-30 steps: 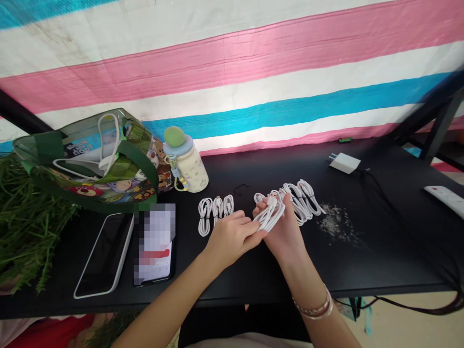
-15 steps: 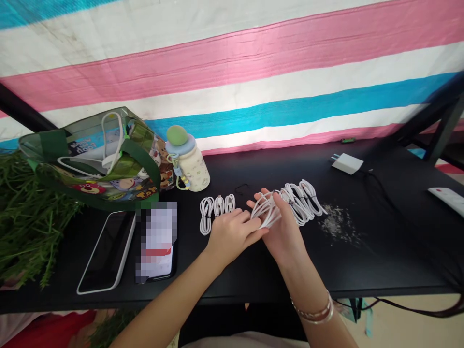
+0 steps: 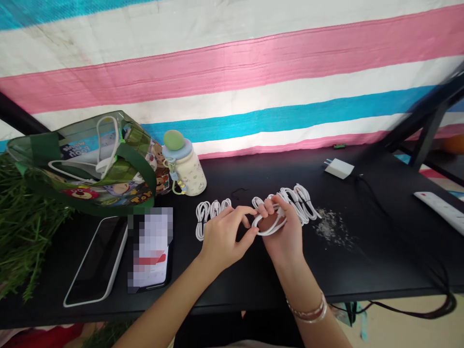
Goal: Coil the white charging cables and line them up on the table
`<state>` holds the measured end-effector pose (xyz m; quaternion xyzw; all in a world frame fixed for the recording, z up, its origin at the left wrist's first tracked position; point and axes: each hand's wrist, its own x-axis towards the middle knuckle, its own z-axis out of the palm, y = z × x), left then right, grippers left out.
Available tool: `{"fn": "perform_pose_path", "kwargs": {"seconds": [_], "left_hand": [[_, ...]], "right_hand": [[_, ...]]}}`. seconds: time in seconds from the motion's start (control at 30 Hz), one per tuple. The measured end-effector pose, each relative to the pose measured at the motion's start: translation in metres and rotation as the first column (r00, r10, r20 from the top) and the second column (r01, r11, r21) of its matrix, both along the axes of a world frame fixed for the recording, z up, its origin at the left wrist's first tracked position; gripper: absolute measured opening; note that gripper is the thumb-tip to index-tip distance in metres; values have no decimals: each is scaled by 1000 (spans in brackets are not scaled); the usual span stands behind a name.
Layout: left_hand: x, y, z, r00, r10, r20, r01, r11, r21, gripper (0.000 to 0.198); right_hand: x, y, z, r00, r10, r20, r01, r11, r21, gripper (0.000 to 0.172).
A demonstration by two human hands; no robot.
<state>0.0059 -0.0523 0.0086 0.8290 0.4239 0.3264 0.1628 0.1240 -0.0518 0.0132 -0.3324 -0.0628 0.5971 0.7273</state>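
Note:
My right hand (image 3: 284,232) is curled around a coiled white cable (image 3: 268,227), thumb and fingers closed over the loops. My left hand (image 3: 224,234) pinches the same coil at its left end with thumb and forefinger. Both hands hover just above the black table (image 3: 253,270) near its middle. To the left of my hands lie three small bundled white cables (image 3: 212,213) in a row. Behind my right hand lies a loose heap of white cables (image 3: 299,203).
A green printed bag (image 3: 87,164) and a small cream bottle (image 3: 183,166) stand at the back left. A tablet (image 3: 96,261) and a phone (image 3: 150,251) lie front left. A white charger (image 3: 339,168), a power strip (image 3: 438,208), black cords and pale crumbs (image 3: 331,229) are on the right.
My hands have drawn the flattened bundle into a rounder loop. My left fingers rose from lying flat under the cable to a pinch on it. The view shifted slightly.

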Motion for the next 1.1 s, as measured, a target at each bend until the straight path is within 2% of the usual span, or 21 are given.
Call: {"fn": "perform_pose_path", "kwargs": {"seconds": [0.1,0.2,0.37,0.47,0.7,0.87,1.0,1.1], "left_hand": [[1,0,0,997,-22,-70,14,993,-116,23],[1,0,-2,991,-80,-108,62,985,-159,26],[1,-1,-3,995,-103,9,102,961,-258,35],[0,0,0,989,-140,40,145,932,-331,38],[-2,3,2,981,-195,4,183,914,-362,37],[-2,4,-2,975,-218,-46,195,934,-301,34],[-1,3,-4,973,-204,-110,168,947,-276,34],[1,1,-4,981,-190,-30,168,923,-347,34]], "right_hand": [[-6,-4,2,994,-39,98,29,995,96,24],[-14,-7,3,976,-57,211,19,984,178,25],[-19,-11,-1,925,-86,369,9,978,207,29],[-18,-13,-4,927,-73,367,-13,974,226,35],[-17,-14,-4,935,-81,345,-36,947,318,44],[-17,-15,-5,918,-122,379,-28,930,367,35],[-15,-14,-5,942,-87,323,-24,945,325,30],[-11,-12,-5,975,-7,221,-52,964,261,32]]}}
